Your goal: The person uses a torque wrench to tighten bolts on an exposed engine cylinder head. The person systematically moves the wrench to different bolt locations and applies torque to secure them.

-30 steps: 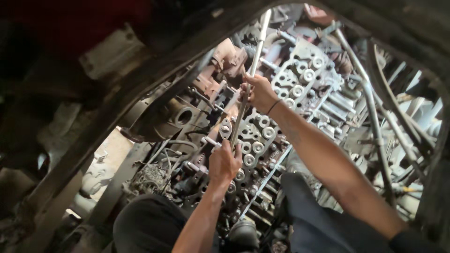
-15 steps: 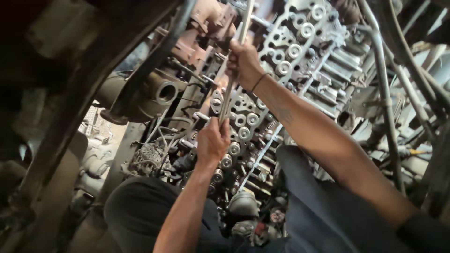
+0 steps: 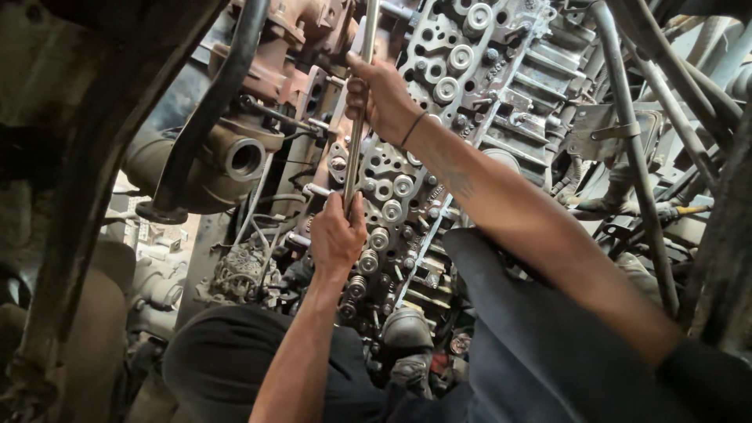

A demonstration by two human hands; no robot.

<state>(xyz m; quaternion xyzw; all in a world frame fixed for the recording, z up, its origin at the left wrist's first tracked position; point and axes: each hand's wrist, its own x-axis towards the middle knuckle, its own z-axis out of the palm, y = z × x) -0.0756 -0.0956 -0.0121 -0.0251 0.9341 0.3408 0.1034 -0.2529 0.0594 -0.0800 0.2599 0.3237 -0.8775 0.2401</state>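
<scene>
Over the greasy engine head [image 3: 470, 102], both hands, left [image 3: 337, 235] and right [image 3: 380, 94], clench a long steel bar [image 3: 356, 149].

Packages: none. Labels: none legible as such. Signs: none. Screens: none. The view holds only bare metal engine parts, pipes and hoses around both hands, with no printed or wrapped item among them.

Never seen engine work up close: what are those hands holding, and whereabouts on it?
Both grip one long metal bar: the right hand around its middle, the left hand at its lower end.
</scene>
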